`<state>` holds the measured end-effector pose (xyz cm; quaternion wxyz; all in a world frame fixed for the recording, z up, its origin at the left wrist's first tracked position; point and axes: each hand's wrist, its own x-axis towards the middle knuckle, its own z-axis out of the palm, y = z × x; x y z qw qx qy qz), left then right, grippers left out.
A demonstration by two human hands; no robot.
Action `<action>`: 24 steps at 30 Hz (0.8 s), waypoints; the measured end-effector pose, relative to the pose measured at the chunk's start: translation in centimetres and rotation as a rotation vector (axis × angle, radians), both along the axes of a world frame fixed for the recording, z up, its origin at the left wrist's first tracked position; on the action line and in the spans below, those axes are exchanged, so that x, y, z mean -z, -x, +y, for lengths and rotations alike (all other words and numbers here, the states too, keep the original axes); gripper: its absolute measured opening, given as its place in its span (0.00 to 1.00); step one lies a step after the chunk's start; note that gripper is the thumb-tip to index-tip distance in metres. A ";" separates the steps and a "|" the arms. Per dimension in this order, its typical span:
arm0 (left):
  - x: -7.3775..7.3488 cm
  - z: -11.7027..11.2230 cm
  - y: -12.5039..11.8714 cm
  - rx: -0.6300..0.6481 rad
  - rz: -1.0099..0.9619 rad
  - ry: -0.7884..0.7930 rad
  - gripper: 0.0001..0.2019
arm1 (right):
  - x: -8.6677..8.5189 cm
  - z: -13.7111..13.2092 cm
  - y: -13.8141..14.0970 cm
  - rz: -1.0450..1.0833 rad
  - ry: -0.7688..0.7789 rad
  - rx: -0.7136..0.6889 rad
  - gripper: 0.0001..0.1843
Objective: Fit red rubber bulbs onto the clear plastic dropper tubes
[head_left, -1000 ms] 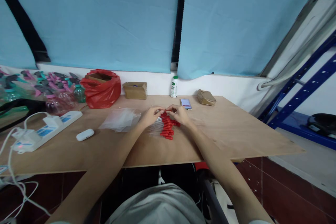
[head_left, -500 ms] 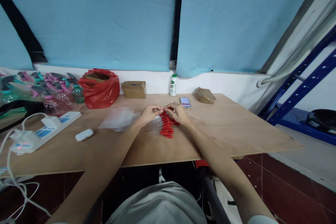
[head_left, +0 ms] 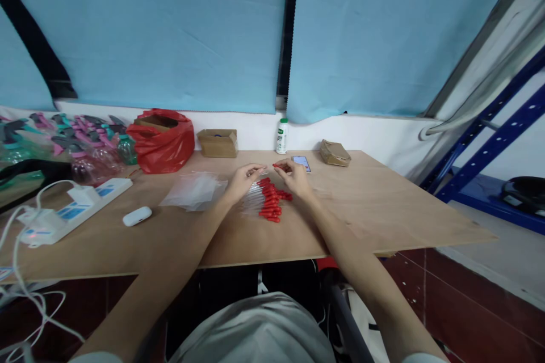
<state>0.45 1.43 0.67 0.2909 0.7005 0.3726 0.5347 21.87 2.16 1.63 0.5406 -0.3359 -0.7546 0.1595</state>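
Note:
A pile of clear droppers with red rubber bulbs [head_left: 267, 204] lies in the middle of the plywood table [head_left: 383, 204]. My left hand [head_left: 242, 180] and my right hand [head_left: 295, 177] hover just above its far end, a little apart. Between them they hold one dropper [head_left: 272, 167] level: the right fingers pinch its red bulb, the left fingers pinch its clear tip.
Clear plastic bags [head_left: 193, 191] lie left of the pile. Further left are a white case [head_left: 137, 216], a power strip [head_left: 63, 212] and spray bottles [head_left: 76, 147]. At the back stand a red bag [head_left: 164, 142], cardboard boxes [head_left: 218, 143], a white bottle [head_left: 281, 136] and a phone [head_left: 301, 163].
My hands have risen from the pile and drawn apart, lifting one dropper clear of the others.

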 end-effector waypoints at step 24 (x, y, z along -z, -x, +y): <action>0.1 -0.4 -0.6 -0.129 0.066 -0.008 0.13 | -0.5 -1.3 0.9 -0.128 -0.058 -0.054 0.16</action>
